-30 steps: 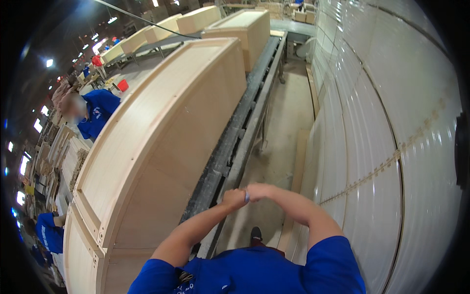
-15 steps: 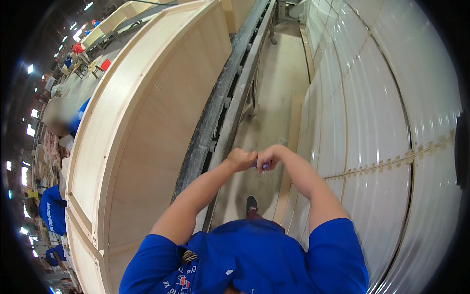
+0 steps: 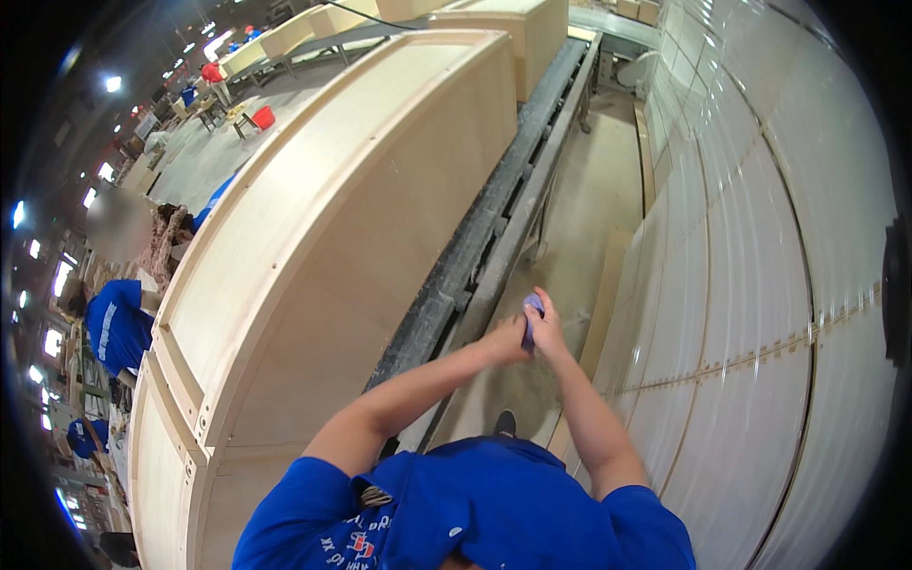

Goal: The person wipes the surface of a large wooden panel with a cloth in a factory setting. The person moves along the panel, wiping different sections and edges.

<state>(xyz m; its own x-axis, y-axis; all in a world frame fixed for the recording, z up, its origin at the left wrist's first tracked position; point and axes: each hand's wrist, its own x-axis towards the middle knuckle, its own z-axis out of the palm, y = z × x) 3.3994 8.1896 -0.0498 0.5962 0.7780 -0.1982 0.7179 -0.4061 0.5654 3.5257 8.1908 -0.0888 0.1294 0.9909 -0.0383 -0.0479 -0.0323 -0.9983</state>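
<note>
In front of my body, above the aisle floor, my two hands meet around a small purple piece [image 3: 533, 303]. It looks thin and folded, like sandpaper or cloth; I cannot tell which. My left hand [image 3: 508, 340] is closed at its lower end, slightly blurred. Wrapped around its upper part is my right hand [image 3: 545, 328], with the thumb side up. Both hands are apart from the large pale wooden cabinet piece [image 3: 370, 247] on my left. That piece lies on a dark roller conveyor [image 3: 503, 249].
White glossy panelling [image 3: 750, 266] walls the right side. A long board [image 3: 608, 285] lies along its foot. Farther up the conveyor stands another wooden case [image 3: 546, 47]. Beyond the cabinet, a person in a blue shirt [image 3: 119, 328] works among others. A red bucket [image 3: 264, 118] stands on the far floor.
My view has shifted, showing more of the conveyor's far end. My right hand has turned upward, so more of the purple piece shows; both hands stay together around it.
</note>
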